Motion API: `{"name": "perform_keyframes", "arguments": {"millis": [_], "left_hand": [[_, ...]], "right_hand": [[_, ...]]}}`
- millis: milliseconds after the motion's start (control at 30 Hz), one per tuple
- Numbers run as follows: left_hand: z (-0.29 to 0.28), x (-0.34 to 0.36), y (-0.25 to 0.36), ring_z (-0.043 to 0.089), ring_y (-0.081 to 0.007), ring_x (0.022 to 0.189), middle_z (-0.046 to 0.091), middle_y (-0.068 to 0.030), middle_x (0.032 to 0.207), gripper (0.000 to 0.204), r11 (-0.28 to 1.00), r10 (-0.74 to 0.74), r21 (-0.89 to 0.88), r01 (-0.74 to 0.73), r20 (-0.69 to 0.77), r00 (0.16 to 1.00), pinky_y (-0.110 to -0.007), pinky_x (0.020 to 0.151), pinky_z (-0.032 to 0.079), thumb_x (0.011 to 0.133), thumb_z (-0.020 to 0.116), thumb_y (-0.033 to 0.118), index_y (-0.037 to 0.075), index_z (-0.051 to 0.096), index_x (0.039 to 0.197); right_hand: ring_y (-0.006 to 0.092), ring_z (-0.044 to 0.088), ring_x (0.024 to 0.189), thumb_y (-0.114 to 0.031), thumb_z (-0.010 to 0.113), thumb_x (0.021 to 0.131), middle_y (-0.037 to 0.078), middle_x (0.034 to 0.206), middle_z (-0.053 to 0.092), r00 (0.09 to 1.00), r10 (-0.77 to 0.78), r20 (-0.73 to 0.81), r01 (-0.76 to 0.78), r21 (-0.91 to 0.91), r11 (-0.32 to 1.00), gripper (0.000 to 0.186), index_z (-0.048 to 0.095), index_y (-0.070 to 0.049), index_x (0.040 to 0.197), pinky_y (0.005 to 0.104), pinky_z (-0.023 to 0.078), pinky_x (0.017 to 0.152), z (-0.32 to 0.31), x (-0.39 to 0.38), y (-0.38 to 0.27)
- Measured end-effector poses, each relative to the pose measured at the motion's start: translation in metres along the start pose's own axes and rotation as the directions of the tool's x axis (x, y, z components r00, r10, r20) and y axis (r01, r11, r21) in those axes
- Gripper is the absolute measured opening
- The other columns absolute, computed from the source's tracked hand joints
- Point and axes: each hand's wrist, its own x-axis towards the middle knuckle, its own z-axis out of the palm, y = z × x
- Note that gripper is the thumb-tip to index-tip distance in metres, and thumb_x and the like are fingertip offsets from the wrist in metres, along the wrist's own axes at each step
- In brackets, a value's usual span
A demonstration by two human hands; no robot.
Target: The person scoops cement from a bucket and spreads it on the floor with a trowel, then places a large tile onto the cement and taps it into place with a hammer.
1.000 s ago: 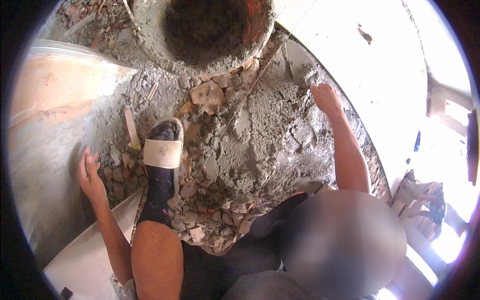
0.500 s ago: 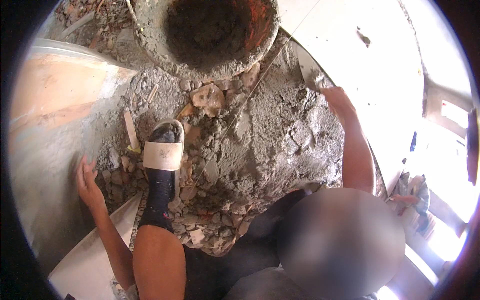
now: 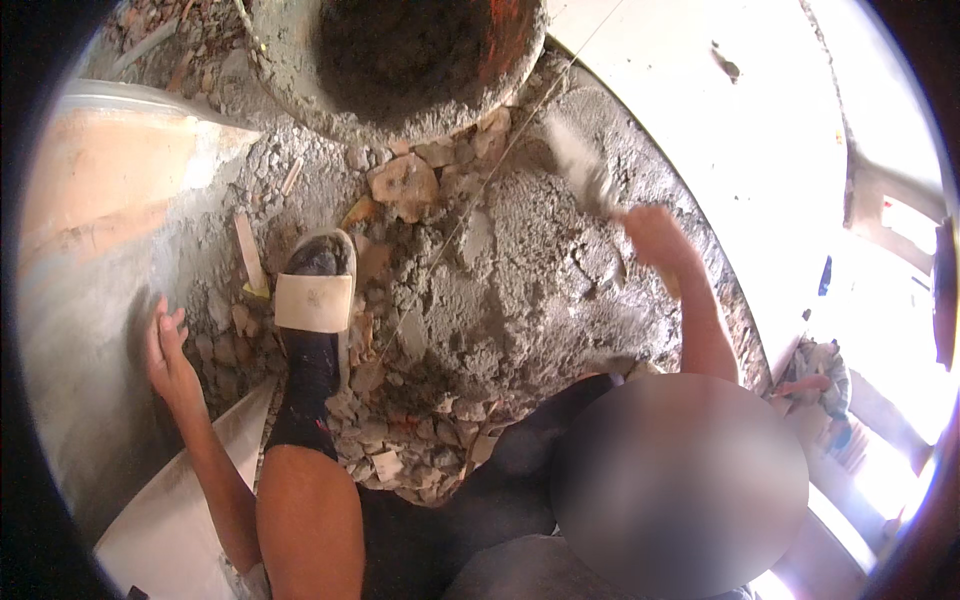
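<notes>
My right hand is closed round the handle of a trowel. The trowel's blade, slightly blurred, is over the wet grey mortar spread across the floor. On the left, my left hand holds nothing; its fingers are stretched out beside or against the grey wall, and contact cannot be told. A thin taut string runs diagonally above the mortar. At the top, a mortar-crusted bucket has dark grey mortar inside.
My foot in a sandal rests on rubble between my hands. Broken bricks lie below the bucket. Large pale tiles or slabs border the mortar on the right. A pale board leans at lower left, and a wood strip lies near the sandal.
My right hand has drawn the trowel left and slightly down, from the pale slab's edge over the mortar. My left hand stays beside the wall. The whole view has shifted a little.
</notes>
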Motion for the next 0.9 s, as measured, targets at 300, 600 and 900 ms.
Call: {"name": "perform_keyframes", "arguments": {"millis": [300,600,900], "left_hand": [[0.024,-0.032,0.02,0.059,-0.0243,0.108,0.059,-0.0165,0.121,0.045,0.997,-0.061,-0.052,0.059,-0.052,0.997,-0.037,0.09,0.048,0.098,0.045,0.031,-0.002,0.053,0.127],[-0.053,-0.246,0.006,0.059,-0.023,0.107,0.057,-0.0156,0.124,0.039,0.97,-0.123,0.205,0.127,-0.034,0.992,-0.032,0.091,0.046,0.096,0.047,0.022,-0.002,0.053,0.126],[-0.187,-0.374,0.02,0.054,-0.0247,0.114,0.052,-0.0154,0.129,0.039,0.881,-0.272,0.282,0.38,-0.355,0.894,-0.035,0.096,0.043,0.099,0.04,0.023,-0.001,0.051,0.126]], "right_hand": [[0.0142,0.062,0.064,-0.004,0.054,0.088,0.006,0.073,0.06,0.972,-0.114,-0.205,0.156,0.202,0.967,0.013,0.059,-0.006,0.1,0.0224,0.053,0.05,0.022,0.002,-0.065],[0.0156,0.063,0.062,-0.009,0.045,0.096,0.009,0.075,0.063,0.998,0.021,-0.063,0.01,0.448,0.894,0.017,0.062,-0.004,0.097,0.032,0.057,0.053,0.018,-0.027,-0.055],[0.0239,0.067,0.066,-0.03,0.046,0.09,0.017,0.073,0.065,0.959,-0.232,0.164,0.021,0.774,0.633,0.039,0.064,0.004,0.092,0.0414,0.054,0.072,-0.006,-0.06,-0.158]]}}
